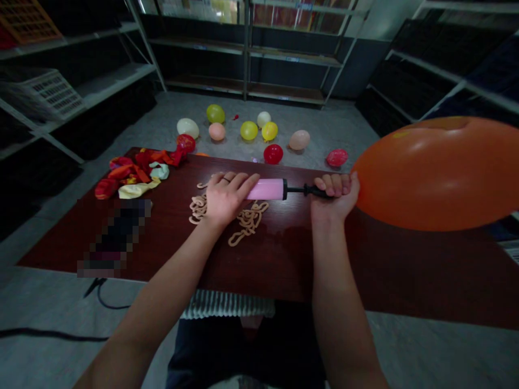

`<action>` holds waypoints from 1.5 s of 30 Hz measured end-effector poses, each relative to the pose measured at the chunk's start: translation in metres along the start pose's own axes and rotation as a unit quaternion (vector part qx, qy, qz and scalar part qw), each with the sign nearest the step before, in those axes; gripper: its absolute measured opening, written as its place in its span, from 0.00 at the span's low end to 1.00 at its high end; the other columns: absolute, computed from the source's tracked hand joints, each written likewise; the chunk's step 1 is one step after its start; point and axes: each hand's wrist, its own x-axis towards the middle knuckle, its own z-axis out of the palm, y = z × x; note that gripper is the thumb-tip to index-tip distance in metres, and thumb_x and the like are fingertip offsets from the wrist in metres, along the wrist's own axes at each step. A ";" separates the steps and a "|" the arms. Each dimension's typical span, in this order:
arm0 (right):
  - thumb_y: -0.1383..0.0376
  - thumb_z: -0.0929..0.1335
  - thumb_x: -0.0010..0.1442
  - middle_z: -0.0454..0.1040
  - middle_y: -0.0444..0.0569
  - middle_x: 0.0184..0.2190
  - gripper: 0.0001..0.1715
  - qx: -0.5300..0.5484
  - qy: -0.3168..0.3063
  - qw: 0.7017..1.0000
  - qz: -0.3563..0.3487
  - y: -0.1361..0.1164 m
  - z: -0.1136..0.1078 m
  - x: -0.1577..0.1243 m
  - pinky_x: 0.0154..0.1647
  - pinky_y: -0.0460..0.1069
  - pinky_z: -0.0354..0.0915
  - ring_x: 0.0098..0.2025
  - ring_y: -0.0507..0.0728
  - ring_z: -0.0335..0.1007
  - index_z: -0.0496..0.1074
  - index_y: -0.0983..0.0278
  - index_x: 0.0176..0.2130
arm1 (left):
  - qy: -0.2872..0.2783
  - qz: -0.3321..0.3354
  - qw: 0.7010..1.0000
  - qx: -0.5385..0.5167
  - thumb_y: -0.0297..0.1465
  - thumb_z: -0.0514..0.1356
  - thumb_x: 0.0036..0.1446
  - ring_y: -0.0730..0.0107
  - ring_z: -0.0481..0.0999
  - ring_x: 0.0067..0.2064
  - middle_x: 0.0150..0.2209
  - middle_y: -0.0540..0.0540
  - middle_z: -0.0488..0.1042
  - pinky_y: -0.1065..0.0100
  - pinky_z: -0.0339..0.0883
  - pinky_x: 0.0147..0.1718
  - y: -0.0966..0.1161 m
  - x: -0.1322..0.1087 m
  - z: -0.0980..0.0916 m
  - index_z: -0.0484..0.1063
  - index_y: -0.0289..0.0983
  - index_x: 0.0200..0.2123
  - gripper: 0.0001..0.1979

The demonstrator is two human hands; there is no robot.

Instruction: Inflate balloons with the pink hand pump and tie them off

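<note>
A pink hand balloon pump [267, 189] lies level above the dark red tabletop. My left hand [227, 197], with a ring on one finger, is closed over the left part of its barrel. My right hand [334, 194] is wrapped round the black handle, and a length of black rod shows between handle and barrel. Against the thumb side of my right hand is a big inflated orange balloon [438, 175]; its neck is hidden by the hand. Beneath the pump and my left hand lies a tangle of beige cord-like loops [249, 219].
Limp balloons [138, 173] in red, orange, pale yellow and mint lie at the table's [405, 275] far left, above a blurred-out dark object [117, 235]. Several inflated balloons [248, 131] rest on the floor beyond. Metal shelves [243, 48] stand around; a black cable [52, 335] runs at lower left.
</note>
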 end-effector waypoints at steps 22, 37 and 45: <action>0.59 0.56 0.73 0.41 0.34 0.13 0.31 0.002 0.076 0.997 -0.006 -0.007 -0.019 0.010 0.18 0.42 0.53 0.14 0.45 0.41 0.39 0.62 0.22 | -0.022 0.033 0.999 -0.024 0.39 0.61 0.65 0.51 0.76 0.46 0.49 0.38 0.79 0.54 0.63 0.45 -0.026 -0.006 0.006 0.68 0.41 0.65 0.27; 0.63 0.53 0.73 0.39 0.35 0.13 0.29 0.018 0.071 0.997 -0.037 -0.015 -0.020 0.011 0.19 0.41 0.54 0.14 0.46 0.40 0.39 0.62 0.21 | 0.050 -0.075 0.996 -0.011 0.33 0.59 0.64 0.48 0.73 0.51 0.50 0.39 0.78 0.44 0.59 0.52 -0.036 -0.009 -0.004 0.73 0.45 0.57 0.18; 0.55 0.61 0.70 0.39 0.35 0.16 0.33 -0.038 0.033 0.998 -0.030 0.013 -0.008 -0.006 0.21 0.43 0.58 0.16 0.46 0.42 0.39 0.61 0.22 | 0.058 -0.102 0.993 -0.014 0.32 0.60 0.63 0.47 0.70 0.53 0.51 0.41 0.77 0.44 0.57 0.53 0.001 -0.005 0.002 0.70 0.46 0.58 0.20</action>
